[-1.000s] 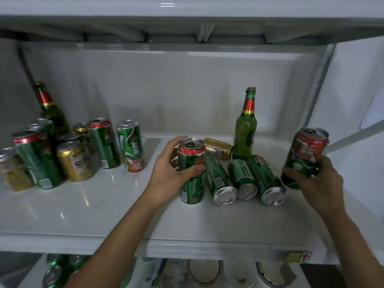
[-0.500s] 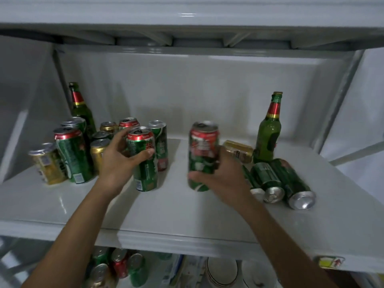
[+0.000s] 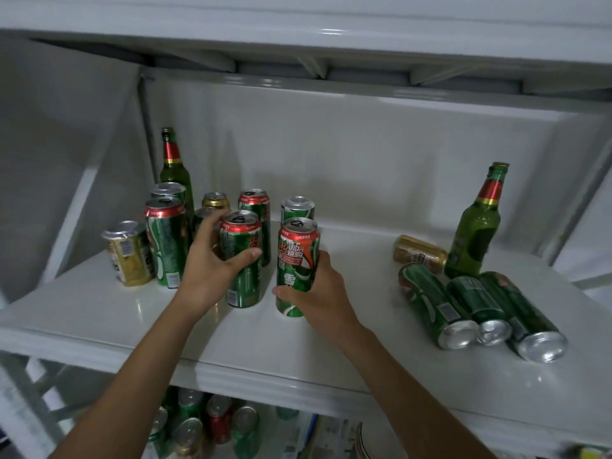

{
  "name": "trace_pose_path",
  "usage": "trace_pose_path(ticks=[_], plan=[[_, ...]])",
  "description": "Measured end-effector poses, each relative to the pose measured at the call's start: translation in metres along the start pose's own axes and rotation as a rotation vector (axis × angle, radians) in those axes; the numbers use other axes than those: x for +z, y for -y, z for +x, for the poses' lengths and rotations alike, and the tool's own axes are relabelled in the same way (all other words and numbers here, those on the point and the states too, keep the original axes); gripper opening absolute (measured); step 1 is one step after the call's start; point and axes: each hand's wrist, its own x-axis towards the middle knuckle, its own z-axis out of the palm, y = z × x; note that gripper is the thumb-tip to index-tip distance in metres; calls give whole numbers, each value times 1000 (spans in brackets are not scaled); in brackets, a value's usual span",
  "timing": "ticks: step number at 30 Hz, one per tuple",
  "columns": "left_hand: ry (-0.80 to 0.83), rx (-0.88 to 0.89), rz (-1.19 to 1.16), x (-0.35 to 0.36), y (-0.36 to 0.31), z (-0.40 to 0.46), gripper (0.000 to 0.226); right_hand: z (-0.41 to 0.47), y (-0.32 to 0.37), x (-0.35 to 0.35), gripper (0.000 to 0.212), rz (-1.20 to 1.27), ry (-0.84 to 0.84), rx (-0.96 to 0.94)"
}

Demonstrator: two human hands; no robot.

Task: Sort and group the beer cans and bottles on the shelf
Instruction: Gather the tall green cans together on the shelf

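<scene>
My left hand grips an upright green can with a red rim on the white shelf. Right beside it, my right hand holds a second green and red can upright on the shelf. Behind them stands a group of green and gold cans with a green bottle at the back left. On the right, three green cans lie on their sides, a gold can lies behind them, and a second green bottle stands upright.
The shelf's back wall and left side panel close in the space, with another shelf board overhead. Below the front edge, more cans and some plates sit on a lower shelf.
Both hands have carried their cans leftwards to the group on the left. The right hand's can has come down from the air next to the left hand's can.
</scene>
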Motion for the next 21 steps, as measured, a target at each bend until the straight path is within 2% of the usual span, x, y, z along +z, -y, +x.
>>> trace_pose_path(ticks=[6, 15, 18, 21], plan=[[131, -19, 14, -13, 9, 6, 87, 2, -7, 5, 77, -12, -5, -38], [170, 8, 15, -17, 14, 10, 83, 0, -9, 8, 78, 87, 36, -15], [153, 34, 37, -18, 8, 8, 81, -3, -6, 0, 82, 107, 86, -18], [64, 106, 37, -22, -6, -3, 67, -19, 1, -31, 96, 95, 57, 5]])
